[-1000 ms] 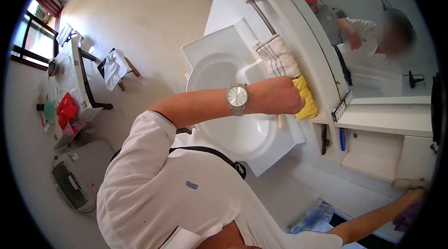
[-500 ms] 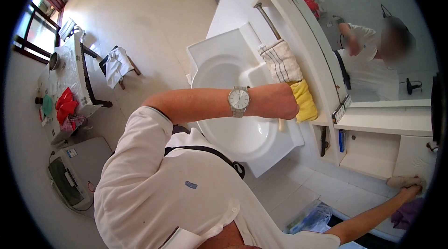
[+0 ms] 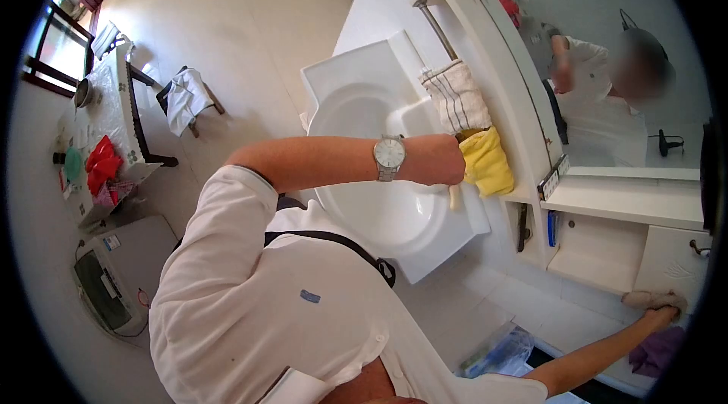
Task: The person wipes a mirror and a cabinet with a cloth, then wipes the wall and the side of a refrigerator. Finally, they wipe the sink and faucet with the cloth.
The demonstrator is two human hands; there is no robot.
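My left hand (image 3: 440, 159), with a silver watch (image 3: 390, 155) on the wrist, reaches over the white washbasin (image 3: 334, 78). It is closed with its back to me, right against the edge of a yellow towel (image 3: 489, 165); the fingertips are hidden, but it appears to grip that edge. A striped cream towel (image 3: 457, 97) hangs beside the yellow one on a metal rail (image 3: 437, 29). Far to the right, my right hand (image 3: 666, 314) is closed on a beige cloth (image 3: 648, 299) at the lower part of a white cabinet door (image 3: 667, 260).
A large mirror (image 3: 584, 17) rises above a white shelf (image 3: 622, 195) with cubbies. Purple cloth (image 3: 658, 351) and a clear plastic bag (image 3: 497, 351) lie low at right. Left are a stool (image 3: 189, 97) with white cloth, a table (image 3: 125, 108) and a washing machine (image 3: 140, 252).
My left hand has drawn back a little to the left, and more of the yellow towel shows beside it. My right hand stays at the cabinet door with the beige cloth.
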